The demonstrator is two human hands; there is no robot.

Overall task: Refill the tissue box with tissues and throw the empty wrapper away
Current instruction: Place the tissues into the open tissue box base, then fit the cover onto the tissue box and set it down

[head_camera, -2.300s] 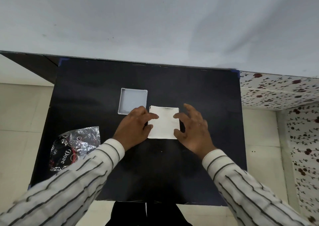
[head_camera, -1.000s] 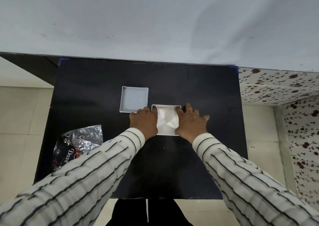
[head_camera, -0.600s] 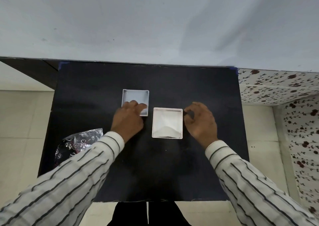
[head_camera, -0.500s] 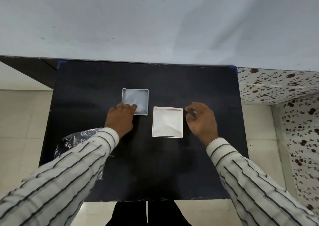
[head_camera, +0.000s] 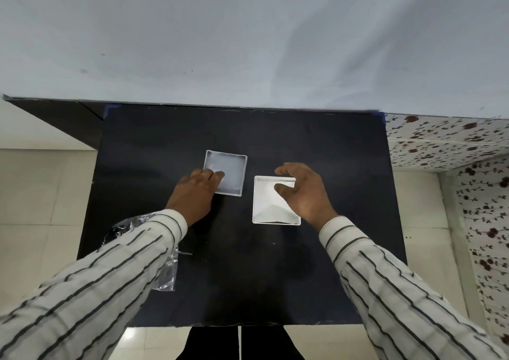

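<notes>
The tissue box [head_camera: 276, 200] sat open near the middle of the black surface [head_camera: 165, 139]. White tissues [head_camera: 268, 205] lay inside it, a bit sunk in the middle. The box was a little longer than it was wide. Its long side ran away from the person toward the wall, and its open top faced up.

The lid [head_camera: 228, 172] lay just to the left of the box and a bit farther back. It did not touch the box. Its hollow side faced up too.

The left hand [head_camera: 194, 194] reached to the near left corner of the lid. Its fingers lay over that corner, partly curled. I could not tell if they had really gripped it. The right hand [head_camera: 303, 191] hung over the right side of the box, half open, with the thumb and fingers apart. It looked like it held nothing.

I think the step was to put the lid back on. To do it well, the left hand should pinch the lid by its rim, flip it over, and line up the corners. The right hand should keep the box from sliding.

The shiny wrapper [head_camera: 132, 227] lay near the left edge, partly hidden under the left sleeve [head_camera: 96, 282]. It had not been thrown away.
</notes>
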